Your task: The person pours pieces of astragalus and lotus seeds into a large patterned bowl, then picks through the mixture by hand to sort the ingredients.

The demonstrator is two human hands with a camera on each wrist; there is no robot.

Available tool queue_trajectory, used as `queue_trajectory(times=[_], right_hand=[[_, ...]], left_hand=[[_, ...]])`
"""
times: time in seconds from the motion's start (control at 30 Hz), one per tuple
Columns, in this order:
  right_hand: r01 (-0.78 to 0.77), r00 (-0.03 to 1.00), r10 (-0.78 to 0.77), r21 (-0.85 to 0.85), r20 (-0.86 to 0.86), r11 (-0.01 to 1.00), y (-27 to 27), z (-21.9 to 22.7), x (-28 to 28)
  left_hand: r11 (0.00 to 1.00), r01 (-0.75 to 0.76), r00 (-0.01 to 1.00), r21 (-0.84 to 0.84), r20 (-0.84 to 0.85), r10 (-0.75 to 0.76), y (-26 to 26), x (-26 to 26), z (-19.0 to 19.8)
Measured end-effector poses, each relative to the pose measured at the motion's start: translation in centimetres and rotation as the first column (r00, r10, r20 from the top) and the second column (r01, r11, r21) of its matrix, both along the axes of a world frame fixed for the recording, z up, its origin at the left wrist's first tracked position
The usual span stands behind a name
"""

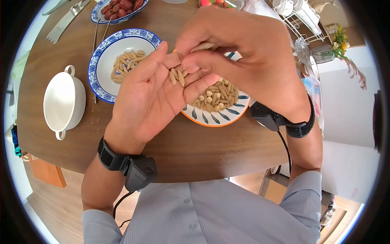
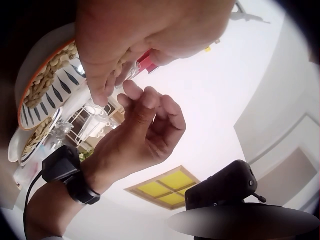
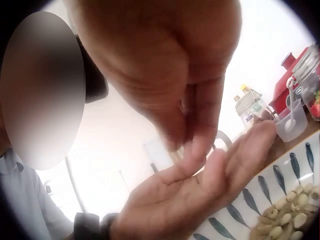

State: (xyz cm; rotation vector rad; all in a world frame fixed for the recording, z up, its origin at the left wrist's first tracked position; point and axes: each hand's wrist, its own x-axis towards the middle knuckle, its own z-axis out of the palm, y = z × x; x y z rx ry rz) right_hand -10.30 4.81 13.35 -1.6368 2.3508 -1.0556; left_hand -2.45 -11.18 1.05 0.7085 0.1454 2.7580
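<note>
Palm up over the table, my left hand [image 1: 144, 95] carries several tan, spindle-shaped dried pieces [image 1: 177, 77] near its fingers, which lie loosely extended. Just above it, my right hand [image 1: 252, 61] pinches one such tan piece [image 1: 202, 47] between thumb and fingers. Beneath the hands, an orange-rimmed plate [image 1: 211, 118] with dark leaf marks bears more of these pieces mixed with round cream ones [image 1: 209, 93]. Left of the hands, a blue-and-white bowl [image 1: 95, 73] contains only spindle-shaped pieces [image 1: 120, 69]. My hands partly cover both dishes.
An empty white two-handled pot [image 1: 65, 101] stands at the left. Behind are a bowl of dried red dates [image 1: 122, 9], metal chopsticks [image 1: 96, 53] and a metal utensil [image 1: 65, 24]. A dish rack [image 1: 298, 18] and a flower vase [image 1: 325, 53] occupy the back right.
</note>
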Motion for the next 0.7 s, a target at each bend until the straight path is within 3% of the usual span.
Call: queue_trajectory(times=[0.03,0.07,0.1,0.2,0.23,0.3,0.33,0.4,0.43,0.5,0.53,0.6,0.7], right_hand=[[0.003,1.000,-0.003,0.000,-0.002,1.000,-0.1,0.0,0.1],[-0.020,0.994,0.021,0.012,-0.112,1.000,-0.1,-0.1,0.2],[-0.042,0.974,0.047,0.027,-0.220,0.999,-0.3,-0.1,0.3],[0.044,0.977,-0.062,-0.091,-0.202,0.995,0.7,0.6,-0.4],[0.040,0.978,-0.057,-0.088,-0.202,0.995,1.3,0.7,-0.6],[0.253,0.960,-0.252,-0.004,-0.120,0.967,3.0,0.8,-1.0],[0.253,0.960,-0.252,-0.005,-0.121,0.967,3.9,0.6,-1.5],[0.182,0.963,-0.094,0.355,-0.251,0.917,5.7,0.0,-2.3],[0.192,0.962,-0.106,0.354,-0.250,0.915,6.1,-0.4,-2.1],[0.048,0.993,0.008,0.476,-0.115,0.878,6.8,-1.4,-1.4],[0.041,0.994,0.016,0.513,-0.106,0.857,6.6,-1.4,-1.0],[0.043,0.988,0.038,0.509,-0.149,0.860,6.9,-2.5,-0.9],[0.062,0.977,0.054,0.523,-0.204,0.850,7.0,-2.9,-0.6]], left_hand=[[0.999,-0.016,0.988,-0.039,0.150,0.022,-0.1,0.6,0.9],[0.996,-0.027,0.954,-0.081,0.296,0.050,-0.2,0.8,1.4],[0.996,-0.029,0.954,-0.081,0.294,0.052,-0.2,0.8,1.4],[0.998,-0.015,0.969,-0.053,0.247,0.028,0.0,0.7,1.9],[0.994,-0.036,0.947,-0.102,0.315,0.066,0.2,0.8,2.9],[0.987,-0.053,0.920,-0.152,0.376,0.107,0.2,0.8,3.6],[0.984,-0.092,0.917,-0.155,0.372,0.144,0.0,0.8,3.6],[0.980,-0.122,0.914,-0.159,0.367,0.173,-0.5,0.7,4.1],[0.968,-0.155,0.889,-0.196,0.399,0.223,-1.1,0.7,4.5],[0.958,-0.162,0.863,-0.236,0.437,0.254,-1.9,1.0,4.8],[0.914,-0.229,0.829,-0.335,0.425,0.364,-2.3,1.2,4.8],[0.800,-0.328,0.784,-0.503,0.328,0.527,-3.8,1.7,4.2],[0.740,-0.345,0.744,-0.577,0.313,0.590,-6.2,1.7,3.3]])
